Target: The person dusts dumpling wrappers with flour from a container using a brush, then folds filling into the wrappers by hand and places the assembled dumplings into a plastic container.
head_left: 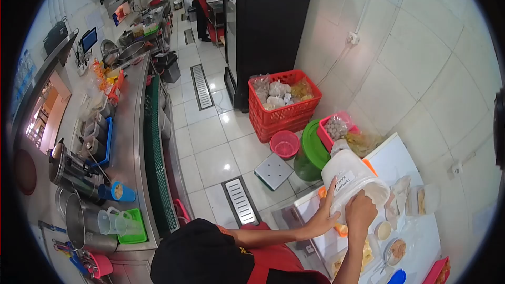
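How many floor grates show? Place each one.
4, in a row: nearest grate, left of the green bin; second grate, left of the red crates; third grate and farthest grate, further back. Others may be hidden.

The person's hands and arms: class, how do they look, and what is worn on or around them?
The left hand and right hand are bare, with no gloves showing. The forearms are uncovered, and I see no watch or markings on them. Around them, a red apron and black cap are worn. I cannot tell where the sleeves end.
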### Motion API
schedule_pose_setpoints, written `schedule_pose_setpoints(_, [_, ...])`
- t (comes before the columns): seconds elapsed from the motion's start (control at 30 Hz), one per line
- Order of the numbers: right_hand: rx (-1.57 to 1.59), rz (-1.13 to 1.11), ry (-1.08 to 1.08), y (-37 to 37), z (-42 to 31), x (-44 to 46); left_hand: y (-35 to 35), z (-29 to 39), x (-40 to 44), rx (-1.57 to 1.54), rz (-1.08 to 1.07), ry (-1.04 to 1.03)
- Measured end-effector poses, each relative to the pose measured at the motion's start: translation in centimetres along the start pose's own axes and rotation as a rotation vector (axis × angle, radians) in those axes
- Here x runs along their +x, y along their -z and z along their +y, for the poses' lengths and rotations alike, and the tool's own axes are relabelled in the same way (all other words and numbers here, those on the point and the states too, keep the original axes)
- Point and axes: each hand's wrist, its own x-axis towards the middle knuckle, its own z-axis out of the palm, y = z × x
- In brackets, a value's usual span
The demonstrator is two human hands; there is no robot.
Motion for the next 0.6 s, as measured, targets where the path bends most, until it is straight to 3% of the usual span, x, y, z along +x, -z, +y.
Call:
schedule_pose_setpoints(0.1, [0.081,-0.020,0.157,-1.2,0.8,-0.7,0.3,0.3,0.2,0.006,-0.047,0.010])
schedule_pose_setpoints(0.17, [0.162,0.134,0.181,-1.5,2.2,-3.3,-0.2,-0.4,-2.9,0.144,-0.029,-0.066])
schedule_pose_setpoints(0.23, [0.213,0.106,0.074,-1.0,3.3,-3.3,-1.1,-2.0,-2.6,0.233,-0.021,-0.335])
schedule_pose_setpoints(0.3, [0.262,0.128,0.180,-1.7,4.7,-4.5,-2.7,-0.7,-4.0,0.203,-0.041,-0.142])
schedule_pose_setpoints(0.37, [0.275,0.004,0.103,0.6,6.4,-6.3,-4.9,1.3,-5.0,0.132,-0.037,-0.115])
schedule_pose_setpoints(0.5, [0.433,-0.020,-0.077,3.0,11.6,-9.5,-8.2,2.0,-7.7,0.156,-0.003,0.025])
schedule_pose_setpoints(0.6, [0.598,-0.148,-0.148,3.5,15.6,-11.5,-9.9,1.8,-9.2,-0.094,0.024,0.195])
